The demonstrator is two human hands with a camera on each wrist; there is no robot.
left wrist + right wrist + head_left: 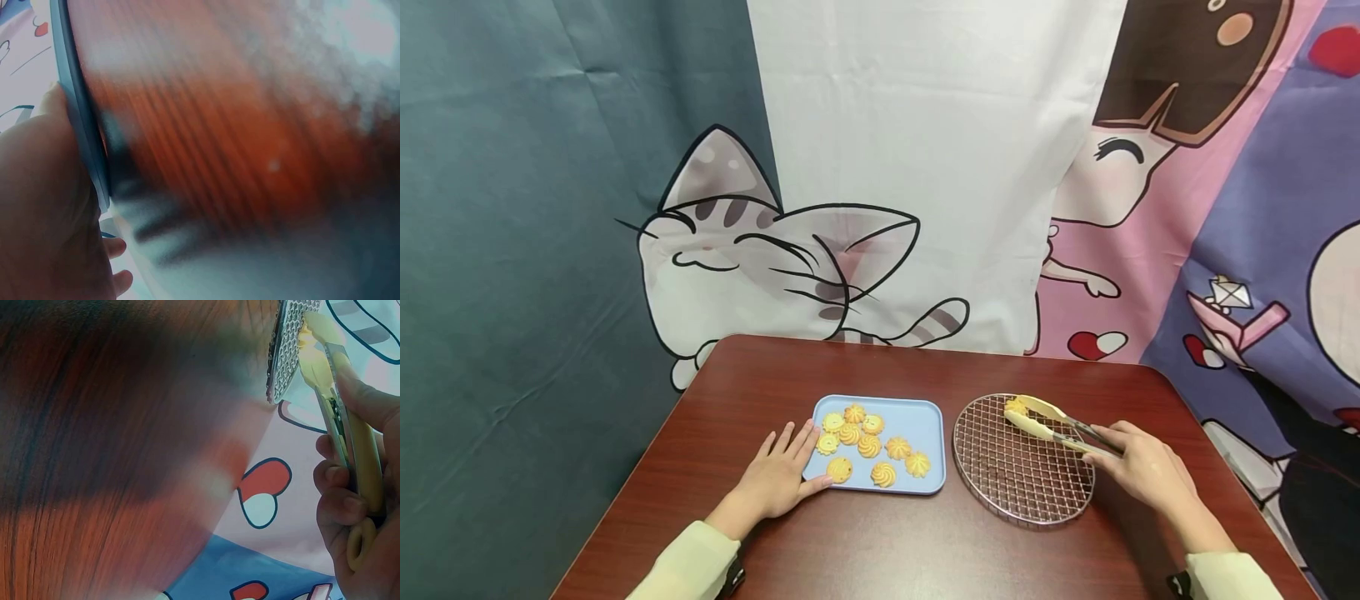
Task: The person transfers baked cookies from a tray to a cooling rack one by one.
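Yellow-tipped tongs [1063, 427] are gripped in my right hand [1146, 467], fingers curled round the handles in the right wrist view. Between the tong tips is a golden cookie [1017, 406], at the far side of a round wire cooling rack [1026, 475]. My left hand [778, 475] lies with fingers spread at the left edge of a light blue tray [934, 450], thumb and fingertips at its rim. Several piped cookies [868, 446] lie on that tray, most of them toward its left half. In the left wrist view, the tray's edge [84, 125] runs along the hand.
Tray and rack stand side by side on a dark red-brown wooden table [880, 542], with a narrow gap between them. Behind the table hangs a printed curtain [925, 167] with a cartoon cat. Dark teal cloth [550, 250] covers the left side.
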